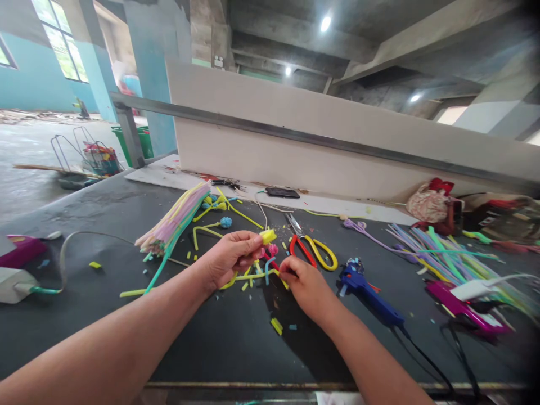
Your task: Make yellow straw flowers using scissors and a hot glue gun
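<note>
My left hand (230, 256) is closed in a pinch on a small yellow rolled flower piece (268, 236) held above the dark table (211, 337). My right hand (306, 287) is closed on a thin red pipe cleaner (270, 260) whose end reaches up toward a pink bud (273, 249) just under the yellow piece. Yellow and blue cut stems (253, 275) lie on the table between my hands. Red-and-yellow scissors (312, 247) lie just beyond my right hand.
A bundle of pastel pipe cleaners (172, 222) lies at left, another spread (447, 256) at right. A blue glue gun (371, 295) with cord sits right of my hand, a pink one (459, 306) further right. A white board (295, 140) backs the table.
</note>
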The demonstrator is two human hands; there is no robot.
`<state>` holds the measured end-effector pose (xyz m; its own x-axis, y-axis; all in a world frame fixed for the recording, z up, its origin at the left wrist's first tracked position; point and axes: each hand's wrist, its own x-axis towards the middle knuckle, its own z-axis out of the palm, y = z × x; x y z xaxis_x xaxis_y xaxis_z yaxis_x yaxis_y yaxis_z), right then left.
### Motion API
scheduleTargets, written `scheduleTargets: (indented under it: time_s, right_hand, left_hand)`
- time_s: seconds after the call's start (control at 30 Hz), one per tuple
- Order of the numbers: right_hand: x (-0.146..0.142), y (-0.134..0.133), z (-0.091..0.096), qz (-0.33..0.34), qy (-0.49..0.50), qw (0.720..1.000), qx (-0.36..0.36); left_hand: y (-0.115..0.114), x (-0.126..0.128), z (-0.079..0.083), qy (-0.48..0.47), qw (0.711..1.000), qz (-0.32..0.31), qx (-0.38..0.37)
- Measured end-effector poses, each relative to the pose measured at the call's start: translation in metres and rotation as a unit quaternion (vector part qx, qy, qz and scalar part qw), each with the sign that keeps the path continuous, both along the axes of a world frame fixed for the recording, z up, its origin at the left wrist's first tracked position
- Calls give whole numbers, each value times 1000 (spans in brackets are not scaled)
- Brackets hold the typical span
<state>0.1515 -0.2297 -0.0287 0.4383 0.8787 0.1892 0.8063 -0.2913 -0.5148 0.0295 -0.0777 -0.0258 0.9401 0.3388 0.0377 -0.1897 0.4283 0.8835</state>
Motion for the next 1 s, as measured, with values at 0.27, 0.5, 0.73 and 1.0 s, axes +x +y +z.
scheduleTargets:
  time_s: [0.27, 0.5, 0.73, 1.0]
  right_hand:
    - [-7, -12, 23, -62, 225, 957, 170]
    - [-10, -14, 20, -79, 112, 977, 162]
    - [7, -11, 5, -18, 27, 998, 48]
    - [55, -27, 18, -216, -53, 968, 113]
  left_hand:
    - [-7, 1, -1, 29, 1000, 6, -5]
    - [-11, 2, -3, 43, 999, 2, 24]
    - [-8, 2, -3, 29, 999, 26, 38]
    - [0, 4, -5, 34, 996, 82, 15]
